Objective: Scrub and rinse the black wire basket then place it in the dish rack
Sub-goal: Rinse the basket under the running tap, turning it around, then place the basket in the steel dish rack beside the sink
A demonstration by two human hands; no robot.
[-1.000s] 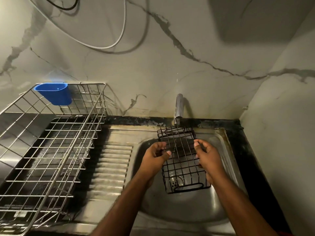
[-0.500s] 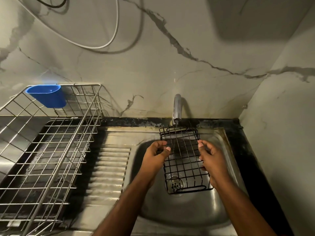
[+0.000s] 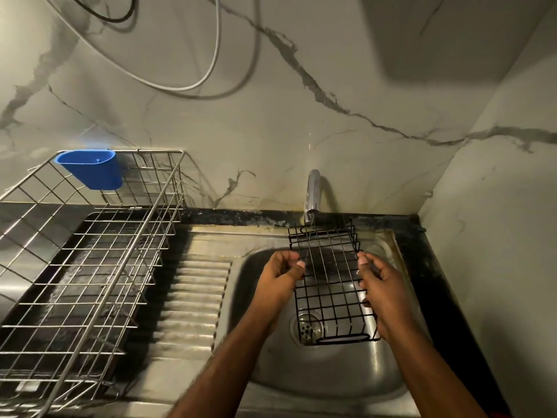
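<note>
The black wire basket (image 3: 328,285) is held over the sink bowl (image 3: 331,375), at about 4 o'clock in the view, with its far end directly under the tap (image 3: 312,191). A thin stream of water appears to fall from the spout onto that end, so the position most likely serves the rinse step. The basket is tilted, far end high and near end low above the drain strainer (image 3: 307,327), which should let water run down along the wires into the bowl.

The left hand (image 3: 280,279) grips the left long edge, thumb on top and fingers curled beneath. The right hand (image 3: 382,288) grips the right long edge in the same way. The two hands are apart, one per side, which keeps the basket level across its width and leaves its middle open to the stream.

The dish rack (image 3: 90,267) stands on the bench at 9 o'clock, well apart from the basket. A blue cup (image 3: 90,168) hangs on its far rail at 10 o'clock. The ribbed drainboard (image 3: 193,303) lies between sink and rack. The near wall of the rack rises above the drainboard; the basket will probably have to be lifted over it. A white cable (image 3: 211,55) hangs on the wall at 12 o'clock, away from the work.
</note>
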